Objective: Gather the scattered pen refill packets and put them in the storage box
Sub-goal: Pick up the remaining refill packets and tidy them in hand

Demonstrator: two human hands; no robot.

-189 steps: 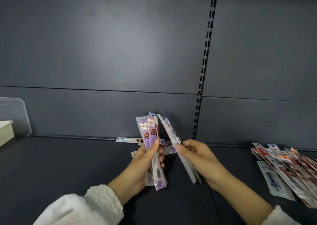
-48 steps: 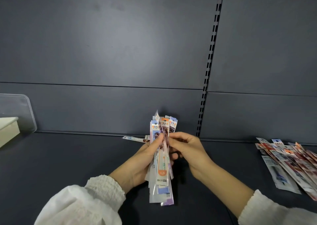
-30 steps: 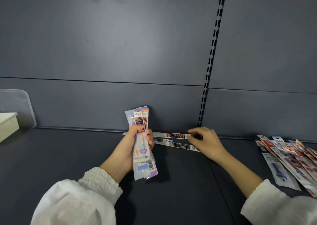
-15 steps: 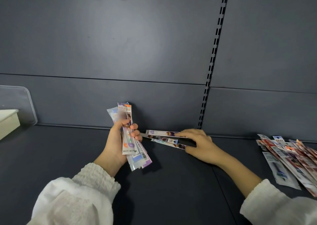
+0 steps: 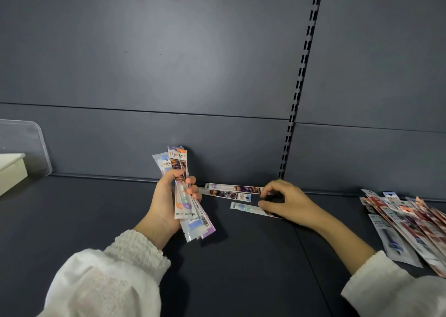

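**Desk:** What is in the left hand [image 5: 169, 200]?

**Photographer:** A bundle of pen refill packets [image 5: 187, 197], held upright above the dark shelf [image 5: 96, 220]. The thumb sits on one side and the curled fingers wrap the other, so the grip is firm. The printed tops fan out above the hand, and the barcoded ends stick out below the palm.

**Desk:** And the right hand [image 5: 287, 203]?

**Photographer:** It is low on the shelf, just right of the bundle, with its fingers curled. The thumb tip rests on the nearest loose packet [image 5: 248, 209]. The index fingertip touches the right end of the far packet [image 5: 233, 188]. A gap shows between thumb and finger, so I cannot tell whether it is pinching anything.

**Desk:** How many lie loose there?

**Photographer:** Three, all flat on the shelf and lying roughly left to right. The middle packet [image 5: 226, 194] lies just beside the far one, close to the back panel [image 5: 169, 63]. The nearest one lies a little apart from them.

**Desk:** Anything else in shot?

**Photographer:** A heap of red and white packets [image 5: 407, 222] sprawls at the right edge, well apart from both hands. At the far left stands a white box [image 5: 12, 169] beside a clear divider [image 5: 29, 145]. A slotted upright [image 5: 301, 75] runs down the panel. Both wrists wear white gathered sleeves [image 5: 135, 251].
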